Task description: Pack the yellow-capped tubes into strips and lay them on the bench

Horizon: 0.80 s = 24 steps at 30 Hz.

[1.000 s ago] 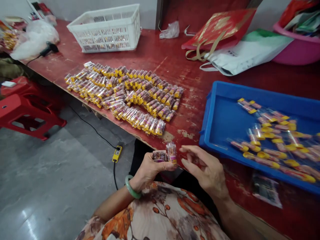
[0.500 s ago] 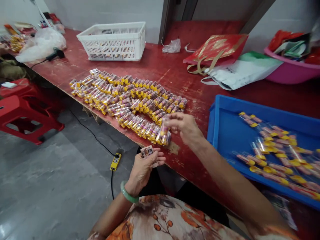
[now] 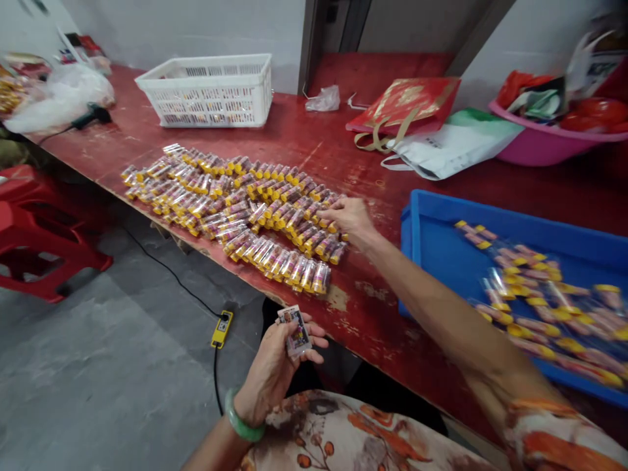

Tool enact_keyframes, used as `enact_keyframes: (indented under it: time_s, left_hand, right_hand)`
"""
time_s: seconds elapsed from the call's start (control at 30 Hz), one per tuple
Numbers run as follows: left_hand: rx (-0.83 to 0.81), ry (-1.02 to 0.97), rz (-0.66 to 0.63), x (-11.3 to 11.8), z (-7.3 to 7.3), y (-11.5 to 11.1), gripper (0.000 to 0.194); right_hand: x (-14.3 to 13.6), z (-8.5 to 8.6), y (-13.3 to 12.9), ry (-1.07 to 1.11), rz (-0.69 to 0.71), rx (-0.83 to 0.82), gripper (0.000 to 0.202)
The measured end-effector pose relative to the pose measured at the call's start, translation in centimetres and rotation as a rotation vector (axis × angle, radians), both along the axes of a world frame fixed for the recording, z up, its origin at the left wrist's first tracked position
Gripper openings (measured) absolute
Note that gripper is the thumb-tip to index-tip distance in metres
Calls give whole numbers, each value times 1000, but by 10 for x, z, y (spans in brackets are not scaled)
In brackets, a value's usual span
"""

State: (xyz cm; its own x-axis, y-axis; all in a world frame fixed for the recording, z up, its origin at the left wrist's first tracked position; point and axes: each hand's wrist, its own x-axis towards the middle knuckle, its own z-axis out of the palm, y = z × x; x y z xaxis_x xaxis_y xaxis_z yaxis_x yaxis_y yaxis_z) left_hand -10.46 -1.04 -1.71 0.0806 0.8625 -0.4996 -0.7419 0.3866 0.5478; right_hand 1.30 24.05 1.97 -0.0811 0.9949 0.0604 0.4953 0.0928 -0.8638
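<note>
Pinching a small stack of printed cards (image 3: 296, 335) under the thumb, our left hand (image 3: 275, 363) held it face up above our lap, just off the near edge of the desk (image 3: 375, 307); its other fingers spread loosely beneath. That thumb grip probably stopped the stack sliding apart while leaving most of the top print readable. Our right hand (image 3: 356, 221) reached over to the yellow-ended clear tubes (image 3: 279, 258), its fingers narrowly bent at the right side of the rows; we could not tell whether they gripped a tube or merely touched one. The tubes lay in close rows on the desk, side against side, likely so that neighbours checked any rolling. In the nearest row, the long axes ran slantwise from near edge to far side, yellow ends towards us and clear ends away. The top card's long axis pointed away from our body, its far end leaning left. More tubes lay at mixed angles in the blue tray (image 3: 520, 219) to the right, and a white basket (image 3: 210, 82) stood behind the rows.
</note>
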Motion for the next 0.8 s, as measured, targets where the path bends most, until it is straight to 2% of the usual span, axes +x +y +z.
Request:
enact_keyframes:
  time_s: [0.1,0.2,0.27,0.33,0.4,0.5,0.57,0.63,0.7,0.73,0.77,0.8]
  left_hand:
    - [-18,55,-62,2,2,4,21]
    - [-21,101,-127,9,1,9,24]
    - [-39,103,-155,19,-1,14,26]
    - [-58,94,-182,31,-2,20,28]
    - [-57,97,-214,44,0,24,29]
    - [-49,120,-221,60,6,28,34]
    - [-53,123,-193,68,9,29,36]
    - [-57,123,-163,74,9,29,36]
    - [-50,126,-131,77,7,29,37]
    - [-46,129,-116,78,5,29,38]
    - [-45,132,-108,79,4,29,40]
    - [-47,135,-106,79,2,29,41]
  right_hand:
    - [86,13,-9,-253,-55,74,21]
    - [180,21,-39,-584,33,10,20]
    - [226,17,-65,-686,84,-112,15]
    - [252,5,-86,-754,114,-184,15]
    - [262,-12,-96,-795,110,-198,18]
    - [264,-31,-98,-810,70,-176,14]
    - [263,-34,-100,-767,29,-120,13]
    - [260,-28,-108,-682,-35,-22,17]
    - [250,-16,-125,-470,-81,65,25]
    - [241,-10,-137,-322,-62,71,27]
    - [230,-5,-151,9,-44,58,24]
    - [217,-2,-165,309,0,-20,20]
